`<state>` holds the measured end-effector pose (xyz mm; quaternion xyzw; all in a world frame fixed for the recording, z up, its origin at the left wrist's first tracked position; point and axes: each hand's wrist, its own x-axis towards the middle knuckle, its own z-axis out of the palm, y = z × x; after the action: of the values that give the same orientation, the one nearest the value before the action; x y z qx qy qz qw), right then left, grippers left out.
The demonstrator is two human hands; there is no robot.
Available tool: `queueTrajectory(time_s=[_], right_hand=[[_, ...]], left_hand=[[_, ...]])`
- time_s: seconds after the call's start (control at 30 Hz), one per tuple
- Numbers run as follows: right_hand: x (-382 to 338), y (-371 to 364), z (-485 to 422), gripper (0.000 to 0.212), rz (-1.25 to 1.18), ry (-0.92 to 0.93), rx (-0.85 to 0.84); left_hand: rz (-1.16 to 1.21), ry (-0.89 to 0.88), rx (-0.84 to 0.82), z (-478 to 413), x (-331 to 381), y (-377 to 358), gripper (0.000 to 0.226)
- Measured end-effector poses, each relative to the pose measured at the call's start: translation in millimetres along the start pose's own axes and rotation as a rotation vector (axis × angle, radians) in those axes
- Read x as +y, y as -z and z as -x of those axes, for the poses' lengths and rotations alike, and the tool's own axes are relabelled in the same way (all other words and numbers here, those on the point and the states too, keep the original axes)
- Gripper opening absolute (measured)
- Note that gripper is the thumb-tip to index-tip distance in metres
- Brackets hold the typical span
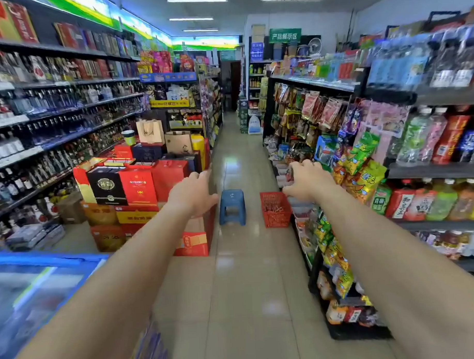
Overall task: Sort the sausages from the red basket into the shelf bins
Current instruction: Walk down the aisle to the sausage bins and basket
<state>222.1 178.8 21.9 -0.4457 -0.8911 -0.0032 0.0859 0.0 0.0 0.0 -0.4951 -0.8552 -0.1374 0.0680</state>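
Note:
A red mesh basket (269, 221) stands on the tiled floor far down the aisle, against the foot of the right-hand shelving. Several red sausages (276, 208) lie inside it. White shelf bins (282, 180) line the low shelves just beyond and beside the basket. Both my arms stretch forward, well short of the basket. My left hand (194, 193) is open with fingers spread, left of a blue stool. My right hand (307, 179) hovers in front of the bins with fingers loosely curled; I see nothing plainly held in it.
A blue plastic stool (232, 206) stands in the aisle left of the basket. Stacked red gift boxes (139, 188) crowd the left side, with bottle shelves (40, 127) behind. Snack bags (361, 164) hang off the right shelving. A freezer lid (32, 283) is at lower left.

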Motion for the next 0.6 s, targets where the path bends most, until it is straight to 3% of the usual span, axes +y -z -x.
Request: queueTrajectory(time_s=[0.2, 0.47, 0.6], right_hand=[[-7.3, -21.0, -138.7, 0.073, -0.037, -0.008, -0.019], [51.1, -113.1, -363.0, 0.070, -0.031, -0.068, -0.043], [84.5, -123.3, -486.9, 0.071, -0.037, -0.087, -0.112]], left_hand=[[0.038, 0.000, -0.040, -150.3, -15.1, -18.6, 0.071], [-0.044, -0.008, -0.118, -378.7, -16.5, -129.6, 0.076], [-0.037, 0.056, -0.166, -495.9, -14.0, -161.8, 0.080]])
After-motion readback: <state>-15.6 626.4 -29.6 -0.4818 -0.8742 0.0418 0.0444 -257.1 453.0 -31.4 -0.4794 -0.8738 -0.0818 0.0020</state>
